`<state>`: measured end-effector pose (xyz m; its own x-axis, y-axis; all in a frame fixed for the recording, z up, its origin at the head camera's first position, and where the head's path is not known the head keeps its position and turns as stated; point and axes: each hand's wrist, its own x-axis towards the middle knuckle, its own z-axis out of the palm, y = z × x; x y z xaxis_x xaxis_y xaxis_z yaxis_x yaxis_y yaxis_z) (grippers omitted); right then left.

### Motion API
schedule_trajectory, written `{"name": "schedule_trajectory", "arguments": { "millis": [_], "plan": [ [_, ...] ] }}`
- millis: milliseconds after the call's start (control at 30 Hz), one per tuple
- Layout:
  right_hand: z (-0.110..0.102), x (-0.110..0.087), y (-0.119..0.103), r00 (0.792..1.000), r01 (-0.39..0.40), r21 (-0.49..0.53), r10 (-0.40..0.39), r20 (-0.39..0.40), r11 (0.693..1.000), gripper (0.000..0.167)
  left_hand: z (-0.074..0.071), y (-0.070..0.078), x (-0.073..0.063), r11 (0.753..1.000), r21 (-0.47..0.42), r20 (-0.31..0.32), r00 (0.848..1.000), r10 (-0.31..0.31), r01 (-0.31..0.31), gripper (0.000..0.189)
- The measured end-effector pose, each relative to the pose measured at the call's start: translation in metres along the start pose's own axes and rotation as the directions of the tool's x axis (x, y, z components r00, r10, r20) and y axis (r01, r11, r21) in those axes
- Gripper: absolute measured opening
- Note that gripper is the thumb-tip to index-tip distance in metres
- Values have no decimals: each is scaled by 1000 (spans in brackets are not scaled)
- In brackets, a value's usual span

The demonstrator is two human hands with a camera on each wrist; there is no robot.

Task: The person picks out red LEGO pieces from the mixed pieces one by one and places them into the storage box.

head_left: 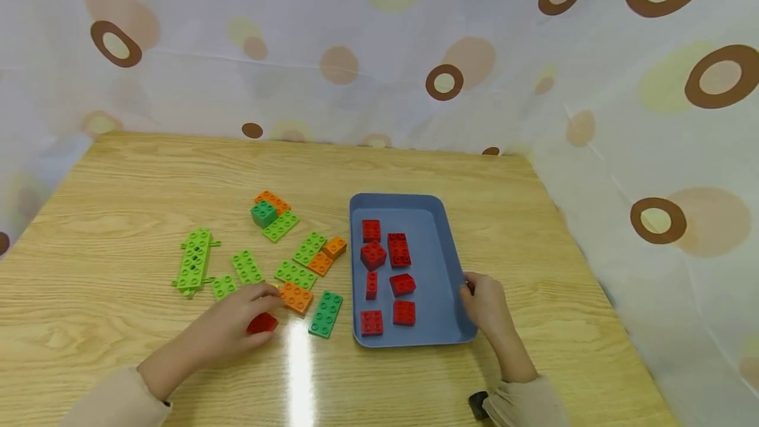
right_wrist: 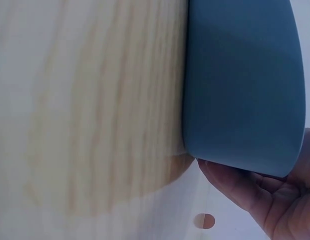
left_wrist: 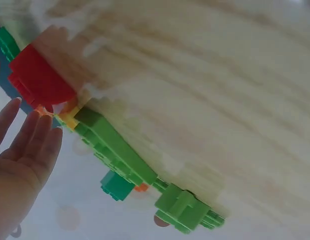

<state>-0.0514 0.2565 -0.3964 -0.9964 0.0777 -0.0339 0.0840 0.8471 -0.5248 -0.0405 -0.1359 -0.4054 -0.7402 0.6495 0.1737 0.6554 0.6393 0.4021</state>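
Observation:
My left hand (head_left: pixel 228 327) is over a red brick (head_left: pixel 263 323) on the table, left of the tray. In the left wrist view the fingers of that hand (left_wrist: pixel 19 165) are extended beside the red brick (left_wrist: pixel 40 77), with a gap visible between them. At the right wall of a blue-grey tray (head_left: pixel 435 262), my right hand (head_left: pixel 489 305) grips the edge. The right wrist view has that hand (right_wrist: pixel 280 205) against the tray's outer wall (right_wrist: pixel 245 85). Several red bricks, such as one two-by-four brick (head_left: pixel 399 250), lie inside the tray.
Left of the tray lie loose light green plates (head_left: pixel 247 267), orange bricks (head_left: pixel 296 297), a dark green plate (head_left: pixel 325 314) and a dark green brick (head_left: pixel 263 214). A light green wheel base (head_left: pixel 194 260) is farther left. A patterned cloth (head_left: pixel 284 51) hangs behind the wooden table.

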Motion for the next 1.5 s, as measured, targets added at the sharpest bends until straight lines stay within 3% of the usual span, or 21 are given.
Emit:
{"name": "schedule_trajectory", "arguments": {
  "millis": [600,933,1033,1200,1500],
  "plan": [
    [0,-1,0,1000,-4,-9,4,-8,1000,27,10,-9,-15,999,-7,-23,999,48,-48,31],
    [1,-1,-1,1000,11,3,-10,-22,1000,25,6,-2,-10,998,-17,-31,998,51,-52,27],
    [0,-1,0,1000,5,3,-5,-20,1000,26,0,2,-2,997,-12,-41,997,71,-71,27],
    [0,-1,1,1000,4,6,-4,-19,1000,26,-13,9,20,988,13,-60,986,154,-153,31],
    [1,-1,0,1000,7,17,-7,-19,1000,26,-28,20,82,971,59,-76,969,235,-231,32]
  ]
}}
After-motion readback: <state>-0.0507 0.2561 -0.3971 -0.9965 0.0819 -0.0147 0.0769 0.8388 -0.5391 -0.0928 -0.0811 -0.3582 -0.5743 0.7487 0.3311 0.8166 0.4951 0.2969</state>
